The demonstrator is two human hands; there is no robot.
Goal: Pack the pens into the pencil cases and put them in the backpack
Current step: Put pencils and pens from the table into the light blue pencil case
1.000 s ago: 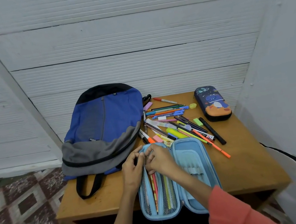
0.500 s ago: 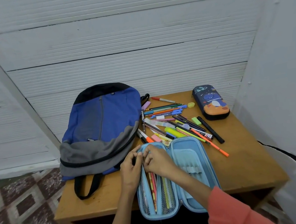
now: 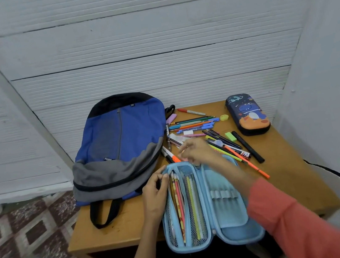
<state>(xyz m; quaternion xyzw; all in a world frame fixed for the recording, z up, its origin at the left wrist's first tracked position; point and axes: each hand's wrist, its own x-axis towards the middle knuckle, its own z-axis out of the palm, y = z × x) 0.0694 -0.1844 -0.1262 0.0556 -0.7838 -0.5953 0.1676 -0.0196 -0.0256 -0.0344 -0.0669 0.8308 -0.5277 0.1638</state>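
Note:
A light blue pencil case (image 3: 230, 212) lies open at the table's front edge, with several pens and pencils behind its left mesh pocket. My left hand (image 3: 155, 194) pinches the top left edge of that mesh pocket. Beyond the case's far end, my right hand (image 3: 196, 150) hovers over the pile of loose pens (image 3: 195, 125), fingers curled; whether it holds anything I cannot tell. A blue and grey backpack (image 3: 120, 145) lies flat on the left, zipped. A dark blue dinosaur pencil case (image 3: 247, 114) lies shut at the back right.
The wooden table (image 3: 293, 181) is small, hemmed in by white walls behind and to the right. A green eraser (image 3: 231, 136), a black marker (image 3: 248, 147) and an orange pen (image 3: 247, 162) lie right of the pile. Patterned floor shows on the left.
My right hand left the mesh pocket and moved away from me to the pen pile. My left hand stays at the pocket's edge. The camera tilted slightly.

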